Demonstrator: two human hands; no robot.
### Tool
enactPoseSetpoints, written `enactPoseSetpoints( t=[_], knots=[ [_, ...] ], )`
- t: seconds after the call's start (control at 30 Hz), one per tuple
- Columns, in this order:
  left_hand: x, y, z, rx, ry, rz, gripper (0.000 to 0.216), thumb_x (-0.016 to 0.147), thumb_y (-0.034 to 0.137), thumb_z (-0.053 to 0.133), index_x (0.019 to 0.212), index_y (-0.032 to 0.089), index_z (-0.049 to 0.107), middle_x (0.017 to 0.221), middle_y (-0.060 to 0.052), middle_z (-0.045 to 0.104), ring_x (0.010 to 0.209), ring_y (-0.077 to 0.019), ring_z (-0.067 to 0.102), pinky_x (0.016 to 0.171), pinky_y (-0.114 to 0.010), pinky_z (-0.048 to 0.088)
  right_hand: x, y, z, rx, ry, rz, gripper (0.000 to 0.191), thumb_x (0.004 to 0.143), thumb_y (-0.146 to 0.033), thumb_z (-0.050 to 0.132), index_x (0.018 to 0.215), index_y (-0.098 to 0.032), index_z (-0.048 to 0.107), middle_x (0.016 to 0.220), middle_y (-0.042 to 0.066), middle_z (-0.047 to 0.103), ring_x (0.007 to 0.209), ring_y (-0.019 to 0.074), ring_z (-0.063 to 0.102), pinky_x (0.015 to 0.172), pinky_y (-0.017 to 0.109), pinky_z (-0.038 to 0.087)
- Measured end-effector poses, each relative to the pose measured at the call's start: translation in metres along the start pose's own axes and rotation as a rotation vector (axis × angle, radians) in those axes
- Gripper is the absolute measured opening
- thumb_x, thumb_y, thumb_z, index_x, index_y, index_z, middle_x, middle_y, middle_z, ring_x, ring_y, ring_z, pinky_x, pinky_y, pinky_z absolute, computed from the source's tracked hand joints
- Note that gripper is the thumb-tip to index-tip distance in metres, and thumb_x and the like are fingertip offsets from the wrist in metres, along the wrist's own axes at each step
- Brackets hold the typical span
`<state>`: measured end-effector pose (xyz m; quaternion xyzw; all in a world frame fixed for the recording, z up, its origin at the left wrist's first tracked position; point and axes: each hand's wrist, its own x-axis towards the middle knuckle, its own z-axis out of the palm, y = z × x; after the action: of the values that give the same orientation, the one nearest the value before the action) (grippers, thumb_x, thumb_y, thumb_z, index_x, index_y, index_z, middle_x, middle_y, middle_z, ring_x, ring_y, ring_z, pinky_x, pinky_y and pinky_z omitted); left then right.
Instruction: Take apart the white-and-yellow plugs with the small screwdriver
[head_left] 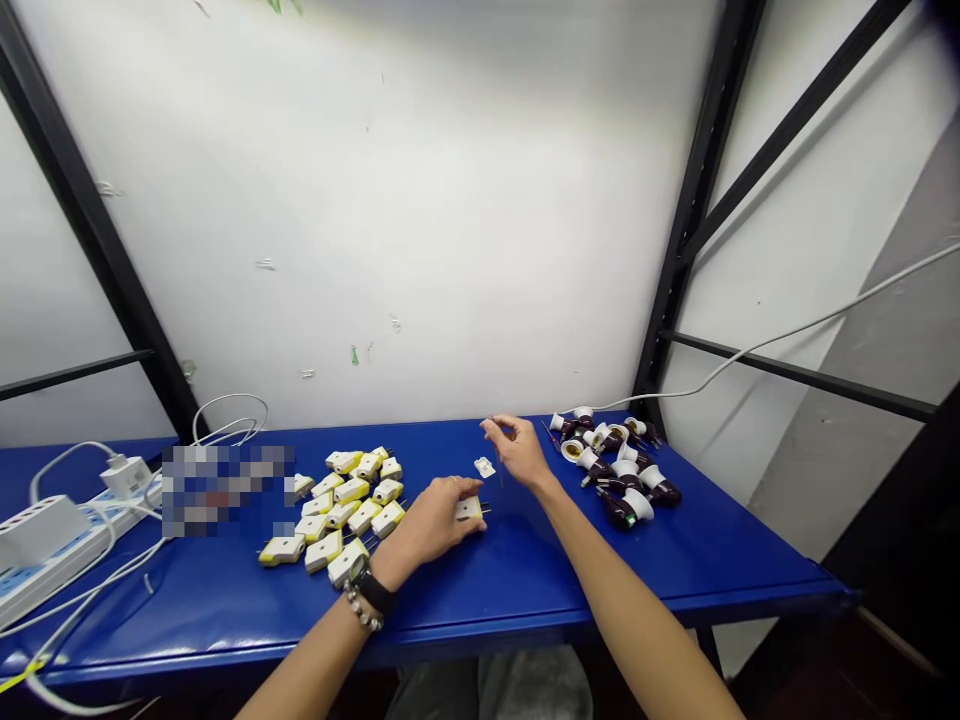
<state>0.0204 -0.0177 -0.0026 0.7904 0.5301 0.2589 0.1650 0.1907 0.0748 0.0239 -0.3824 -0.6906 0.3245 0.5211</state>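
My left hand [435,518] is gripping a white and yellow plug [468,509] near the middle of the blue surface [517,590], the thumb and fingers closing around its body while its metal pins are pointing right. My right hand [520,455] is hovering above and to the right of it, thumb and forefinger coming together at the tips; I cannot tell whether they are pinching anything. A small white piece [484,467] is lying between my hands, just beyond the plug. To my left, a cluster of similar plugs [351,490] is lying loosely together, some touching. On my right, a group of dark and white lamp sockets [624,468] is resting near the rack's black post [664,310]. I am wearing a watch [379,592] and a beaded bracelet [363,607] on my left wrist. At far left, a power strip [71,560] is sitting among white cables [97,583].
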Motion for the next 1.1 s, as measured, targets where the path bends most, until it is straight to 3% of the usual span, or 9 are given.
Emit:
enactPoseSetpoints(
  t=[0.13, 0.33, 0.63, 0.77, 0.87, 1.0, 1.1],
  knots=[
    [0.002, -0.005, 0.006, 0.09, -0.016, 0.004, 0.052, 0.076, 0.036, 0.082, 0.124, 0.023, 0.067, 0.12, -0.008, 0.07, 0.111, -0.0287, 0.065, 0.093, -0.034, 0.049, -0.019, -0.008, 0.013, 0.077, -0.083, 0.01, 0.036, 0.09, -0.053, 0.054, 0.082, -0.019, 0.059, 0.069, 0.0, 0.064, 0.044, 0.0124, 0.057, 0.041, 0.023, 0.045],
    [0.001, -0.011, 0.009, 0.185, 0.046, -0.04, 0.034, 0.081, 0.045, 0.077, 0.106, 0.023, 0.07, 0.104, -0.006, 0.069, 0.096, -0.0266, 0.067, 0.076, -0.031, 0.047, -0.031, -0.013, 0.021, 0.083, -0.121, -0.032, 0.028, 0.092, -0.048, 0.055, 0.082, -0.021, 0.055, 0.068, -0.002, 0.063, 0.049, 0.0139, 0.063, 0.047, 0.024, 0.05],
    [0.0, -0.014, 0.012, 0.116, 0.076, 0.014, 0.033, 0.081, 0.043, 0.077, 0.107, 0.024, 0.072, 0.101, -0.006, 0.071, 0.096, -0.0267, 0.065, 0.079, -0.032, 0.048, -0.045, -0.019, 0.016, -0.006, -0.153, -0.115, 0.023, 0.093, -0.042, 0.056, 0.082, -0.022, 0.058, 0.07, 0.0, 0.063, 0.055, 0.0158, 0.063, 0.056, 0.027, 0.051],
    [0.0, -0.014, 0.011, -0.118, 0.169, 0.112, 0.017, 0.09, 0.033, 0.064, 0.1, 0.021, 0.071, 0.098, -0.005, 0.073, 0.093, -0.0234, 0.066, 0.085, -0.031, 0.049, -0.049, -0.024, 0.015, -0.016, -0.204, -0.125, 0.023, 0.093, -0.04, 0.057, 0.081, -0.022, 0.064, 0.074, 0.002, 0.067, 0.061, 0.0165, 0.064, 0.06, 0.026, 0.052],
    [0.002, -0.014, 0.013, -0.25, 0.179, 0.137, 0.026, 0.098, 0.024, 0.046, 0.09, 0.018, 0.07, 0.086, -0.003, 0.074, 0.079, -0.0179, 0.067, 0.077, -0.026, 0.051, -0.048, -0.025, 0.015, 0.009, -0.24, -0.11, 0.023, 0.095, -0.038, 0.052, 0.09, -0.022, 0.067, 0.076, 0.001, 0.069, 0.058, 0.0152, 0.065, 0.058, 0.025, 0.053],
    [0.006, -0.016, 0.015, -0.285, 0.185, 0.124, 0.026, 0.096, 0.024, 0.047, 0.086, 0.016, 0.071, 0.081, -0.003, 0.075, 0.073, -0.0173, 0.067, 0.071, -0.024, 0.05, -0.046, -0.022, 0.02, 0.037, -0.162, -0.084, 0.025, 0.093, -0.041, 0.057, 0.105, -0.021, 0.068, 0.085, 0.003, 0.072, 0.058, 0.015, 0.066, 0.057, 0.025, 0.053],
    [0.008, -0.018, 0.015, -0.311, 0.187, 0.111, 0.024, 0.094, 0.025, 0.051, 0.087, 0.016, 0.072, 0.08, -0.003, 0.076, 0.071, -0.0167, 0.067, 0.069, -0.024, 0.05, -0.045, -0.02, 0.025, 0.043, -0.054, -0.071, 0.028, 0.09, -0.047, 0.061, 0.095, -0.02, 0.068, 0.08, 0.004, 0.071, 0.056, 0.0155, 0.063, 0.054, 0.025, 0.049]
  ],
)
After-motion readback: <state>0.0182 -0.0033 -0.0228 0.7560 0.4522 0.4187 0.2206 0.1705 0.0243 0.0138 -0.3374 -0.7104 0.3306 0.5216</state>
